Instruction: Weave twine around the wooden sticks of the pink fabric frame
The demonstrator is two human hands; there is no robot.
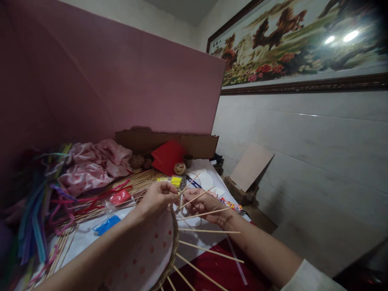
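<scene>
Where the tabletop (81, 237) comes nearest to us, we have the rounded piece of pale, red-dotted fabric (145, 246) with a woven tan rim and thin, straight wooden sticks (209, 231) fanning out toward the right edge. Our left hand (160, 199) pinches it by a stick, thumb against fingertips; our right hand (200, 205) curls its fingers narrowly beside a pale cord (181, 201), and we cannot tell whether they grip it. Toward the far edge we see a ball of coarse tan twine (180, 169), a bright red sheet (168, 157) and crumpled pink dotted cloth (91, 161). Small dark characters on the wood-framed horse picture (273, 44) are too small for us to read.
</scene>
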